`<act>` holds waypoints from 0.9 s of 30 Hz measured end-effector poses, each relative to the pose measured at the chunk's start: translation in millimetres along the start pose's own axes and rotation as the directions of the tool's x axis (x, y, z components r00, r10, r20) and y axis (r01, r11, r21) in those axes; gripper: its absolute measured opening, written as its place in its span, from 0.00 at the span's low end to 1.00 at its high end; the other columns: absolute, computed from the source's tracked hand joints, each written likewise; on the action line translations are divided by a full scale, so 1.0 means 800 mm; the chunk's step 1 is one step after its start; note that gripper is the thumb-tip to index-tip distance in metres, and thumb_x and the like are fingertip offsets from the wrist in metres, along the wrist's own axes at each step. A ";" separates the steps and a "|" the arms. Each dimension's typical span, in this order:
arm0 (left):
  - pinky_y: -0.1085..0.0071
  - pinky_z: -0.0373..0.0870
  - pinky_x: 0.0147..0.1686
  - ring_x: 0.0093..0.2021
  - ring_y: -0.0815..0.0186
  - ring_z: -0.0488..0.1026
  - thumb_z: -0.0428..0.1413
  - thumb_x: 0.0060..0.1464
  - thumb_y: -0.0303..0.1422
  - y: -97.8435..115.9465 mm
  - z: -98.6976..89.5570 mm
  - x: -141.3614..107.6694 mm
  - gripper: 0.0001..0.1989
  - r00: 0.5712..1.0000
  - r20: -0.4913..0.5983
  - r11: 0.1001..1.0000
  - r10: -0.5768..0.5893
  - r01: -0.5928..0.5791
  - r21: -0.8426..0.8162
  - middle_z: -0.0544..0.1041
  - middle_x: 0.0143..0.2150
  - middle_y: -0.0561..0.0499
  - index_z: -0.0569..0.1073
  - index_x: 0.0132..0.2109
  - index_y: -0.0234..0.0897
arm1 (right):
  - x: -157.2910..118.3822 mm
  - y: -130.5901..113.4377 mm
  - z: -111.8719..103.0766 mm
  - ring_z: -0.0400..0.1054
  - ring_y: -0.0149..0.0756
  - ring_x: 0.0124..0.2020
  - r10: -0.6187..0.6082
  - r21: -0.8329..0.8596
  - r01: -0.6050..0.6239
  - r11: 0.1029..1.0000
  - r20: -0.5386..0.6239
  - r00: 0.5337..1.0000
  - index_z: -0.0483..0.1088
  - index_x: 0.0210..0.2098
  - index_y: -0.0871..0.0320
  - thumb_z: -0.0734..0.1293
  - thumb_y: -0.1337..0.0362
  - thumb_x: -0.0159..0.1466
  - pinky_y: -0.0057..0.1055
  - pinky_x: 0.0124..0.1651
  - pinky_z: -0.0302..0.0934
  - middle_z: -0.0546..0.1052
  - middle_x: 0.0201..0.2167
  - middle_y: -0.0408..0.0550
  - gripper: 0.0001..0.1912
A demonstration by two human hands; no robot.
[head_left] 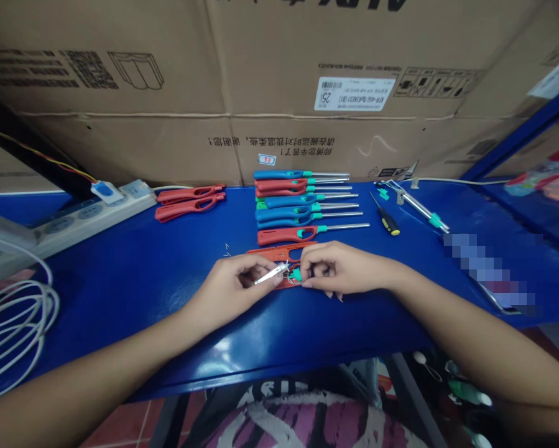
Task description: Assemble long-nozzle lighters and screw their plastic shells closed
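- Head view showed a glossy blue table [120, 280].
- Above it, the left hand's [232, 281] fingers clamped a silvery piece [268, 274]; the right hand's [342, 267] fingertips bunched beside a green part [296, 274], their grip impossible to tell.
- Just beyond lay an orange shell half [268, 253]: probably light, stiff plastic, best held by its edges.
- The silvery piece looked narrow, slippery.
- Thin pale wires [292, 282] seemed fragile.

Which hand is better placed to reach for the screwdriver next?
Likely the right hand: the screwdriver lies nearer it. The left hand is farther off and holds a silvery part.
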State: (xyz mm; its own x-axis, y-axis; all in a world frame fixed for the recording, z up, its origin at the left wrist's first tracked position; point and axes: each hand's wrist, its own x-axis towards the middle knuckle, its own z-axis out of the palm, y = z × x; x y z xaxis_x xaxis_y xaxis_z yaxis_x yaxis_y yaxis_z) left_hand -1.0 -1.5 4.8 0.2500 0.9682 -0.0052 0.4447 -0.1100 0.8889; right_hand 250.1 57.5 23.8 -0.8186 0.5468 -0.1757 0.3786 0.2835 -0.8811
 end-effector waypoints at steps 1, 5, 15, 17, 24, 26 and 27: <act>0.71 0.70 0.30 0.30 0.66 0.75 0.64 0.54 0.43 -0.002 0.000 0.000 0.15 1.000 0.000 1.000 0.002 -0.002 0.003 0.83 0.35 0.48 0.81 0.41 0.36 | 0.001 0.003 0.000 0.71 0.25 0.23 0.047 0.080 -0.047 0.996 0.005 0.999 0.69 0.38 0.60 0.69 0.59 0.65 0.23 0.22 0.68 0.72 0.35 0.43 0.10; 0.72 0.69 0.31 0.30 0.67 0.73 0.63 0.55 0.43 -0.006 0.001 0.002 0.15 1.000 -0.009 1.000 0.018 -0.019 -0.019 0.83 0.35 0.48 0.81 0.42 0.35 | 0.005 0.009 0.000 0.74 0.28 0.25 0.093 0.234 -0.098 0.967 0.030 0.995 0.69 0.38 0.60 0.72 0.58 0.63 0.23 0.26 0.72 0.73 0.27 0.41 0.13; 0.75 0.65 0.26 0.27 0.70 0.70 0.64 0.55 0.42 -0.005 0.002 0.003 0.14 0.998 0.043 0.999 0.041 -0.041 -0.008 0.79 0.30 0.51 0.81 0.41 0.35 | 0.018 0.018 0.004 0.72 0.26 0.22 0.054 0.348 -0.054 0.936 0.009 0.998 0.71 0.39 0.62 0.75 0.55 0.60 0.21 0.24 0.70 0.74 0.24 0.39 0.18; 0.76 0.64 0.26 0.26 0.70 0.70 0.64 0.55 0.42 -0.004 0.001 0.002 0.14 0.998 0.042 0.999 0.041 -0.041 -0.009 0.79 0.29 0.51 0.81 0.41 0.35 | 0.017 0.018 0.006 0.72 0.26 0.23 0.040 0.352 -0.039 0.935 0.003 0.999 0.71 0.39 0.62 0.74 0.55 0.61 0.22 0.24 0.70 0.74 0.24 0.39 0.18; 0.75 0.65 0.26 0.26 0.70 0.69 0.63 0.56 0.40 -0.004 0.001 0.001 0.13 0.998 0.028 0.999 0.051 -0.051 -0.006 0.81 0.32 0.49 0.81 0.41 0.35 | 0.015 0.017 0.008 0.64 0.22 0.16 0.062 0.354 -0.041 0.934 -0.048 0.997 0.69 0.37 0.60 0.72 0.51 0.63 0.19 0.18 0.64 0.68 0.17 0.33 0.18; 0.76 0.64 0.25 0.25 0.71 0.68 0.62 0.57 0.40 -0.003 0.001 0.000 0.12 0.998 0.028 0.998 0.056 -0.057 0.005 0.81 0.32 0.50 0.81 0.41 0.35 | 0.015 0.016 0.008 0.64 0.22 0.16 0.067 0.356 -0.041 0.934 -0.060 0.996 0.69 0.38 0.60 0.72 0.52 0.64 0.19 0.17 0.64 0.69 0.18 0.34 0.17; 0.76 0.63 0.24 0.25 0.71 0.67 0.62 0.57 0.40 -0.003 0.001 0.000 0.12 0.998 0.031 0.998 0.058 -0.058 0.006 0.81 0.32 0.50 0.81 0.41 0.35 | 0.015 0.016 0.008 0.65 0.22 0.16 0.068 0.351 -0.042 0.935 -0.064 0.996 0.69 0.38 0.60 0.72 0.52 0.64 0.18 0.17 0.63 0.70 0.18 0.34 0.17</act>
State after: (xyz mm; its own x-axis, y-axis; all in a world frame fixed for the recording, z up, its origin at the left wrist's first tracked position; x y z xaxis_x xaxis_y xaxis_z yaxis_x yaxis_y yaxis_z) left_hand -1.3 -1.4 2.3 0.3019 0.9528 0.0318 0.4350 -0.1674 0.8847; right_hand 242.5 62.5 7.6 -0.7617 0.6139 -0.2072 0.2364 -0.0343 -0.9710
